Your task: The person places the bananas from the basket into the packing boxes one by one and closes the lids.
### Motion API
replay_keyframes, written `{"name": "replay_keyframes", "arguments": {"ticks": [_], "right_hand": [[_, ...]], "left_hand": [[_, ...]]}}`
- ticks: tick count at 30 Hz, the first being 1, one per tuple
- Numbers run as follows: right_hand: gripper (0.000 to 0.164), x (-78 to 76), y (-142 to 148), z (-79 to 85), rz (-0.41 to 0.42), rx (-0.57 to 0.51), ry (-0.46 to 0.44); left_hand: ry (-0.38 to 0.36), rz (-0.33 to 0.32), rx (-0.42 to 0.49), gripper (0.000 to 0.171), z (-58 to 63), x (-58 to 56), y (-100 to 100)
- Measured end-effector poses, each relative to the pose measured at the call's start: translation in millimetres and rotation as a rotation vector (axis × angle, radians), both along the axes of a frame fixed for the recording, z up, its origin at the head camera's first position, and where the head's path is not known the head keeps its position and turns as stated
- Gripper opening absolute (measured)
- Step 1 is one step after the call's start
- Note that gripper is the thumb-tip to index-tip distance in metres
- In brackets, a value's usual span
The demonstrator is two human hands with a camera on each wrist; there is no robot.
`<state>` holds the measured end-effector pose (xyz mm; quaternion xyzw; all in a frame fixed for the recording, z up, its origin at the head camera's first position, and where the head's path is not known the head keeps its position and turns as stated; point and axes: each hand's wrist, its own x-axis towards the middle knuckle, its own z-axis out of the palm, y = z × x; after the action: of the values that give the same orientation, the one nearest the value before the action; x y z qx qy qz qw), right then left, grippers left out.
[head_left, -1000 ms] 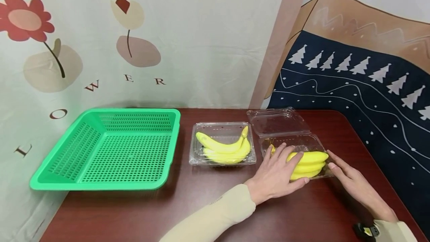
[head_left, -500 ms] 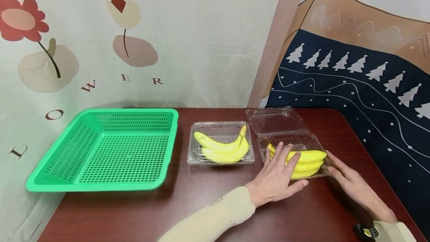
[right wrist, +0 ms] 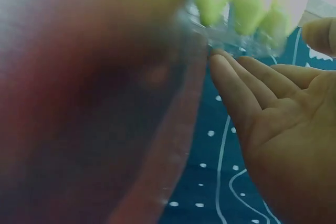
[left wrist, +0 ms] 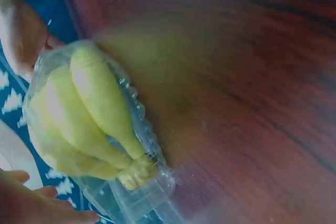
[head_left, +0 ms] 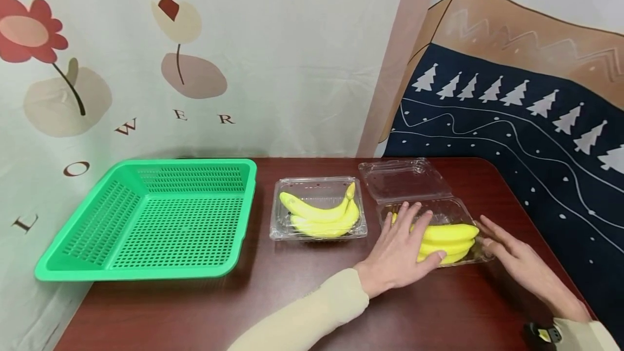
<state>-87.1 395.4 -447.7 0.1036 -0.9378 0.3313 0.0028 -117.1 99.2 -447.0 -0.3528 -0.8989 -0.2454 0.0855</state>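
Observation:
A bunch of yellow bananas [head_left: 448,242] lies in a clear plastic clamshell box [head_left: 443,210] at the right of the table, its lid [head_left: 407,179] folded back towards the wall. My left hand [head_left: 397,253] is spread over the box's left side and hides part of the bunch. In the left wrist view, the bananas [left wrist: 94,108] lie just beyond its straight fingertips [left wrist: 47,191]. At the box's right end, my right hand [head_left: 524,264] reaches in with straight fingers. From the right wrist view, its fingertips [right wrist: 220,61] are close to the box's edge; contact is unclear.
Left of the open box stands a second clear box [head_left: 361,226], lid down, with bananas [head_left: 317,210] inside. A green perforated basket [head_left: 146,272] sits at the table's left. Printed cloth [head_left: 292,58] hangs behind the dark red table [head_left: 429,318].
The open box and its bananas have shifted slightly right and nearer. My right hand has moved a little right with it. The left hand stays over the box's left side.

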Motion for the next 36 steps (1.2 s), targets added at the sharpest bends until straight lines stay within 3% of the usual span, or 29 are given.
{"name": "replay_keyframes", "arguments": {"ticks": [5,12,14,19,23,36], "right_hand": [[0.057,-18.7,0,19.9,-0.008,0.030,-0.023],[0.058,-46.6,-11,37.9,0.007,0.056,-0.055],[0.061,-53.9,-14,39.3,0.003,0.056,-0.087],[0.067,-68.9,-21,35.1,-0.003,0.013,-0.163],[0.070,-77.1,-25,31.4,0.002,-0.014,-0.203],[0.077,-93.1,-31,24.1,-0.006,-0.025,-0.260]], "left_hand": [[-0.079,0.091,0.189,0.069,7.4,-9.1,-2],[-0.315,0.236,0.415,0.072,12.9,-19.3,0],[-0.336,0.275,0.458,0.072,13.3,-21.6,0],[-0.331,0.339,0.493,0.071,12.9,-26.0,0],[-0.370,0.365,0.506,0.072,13.1,-28.8,1],[-0.599,0.427,0.592,0.077,15.9,-32.3,5]]}}
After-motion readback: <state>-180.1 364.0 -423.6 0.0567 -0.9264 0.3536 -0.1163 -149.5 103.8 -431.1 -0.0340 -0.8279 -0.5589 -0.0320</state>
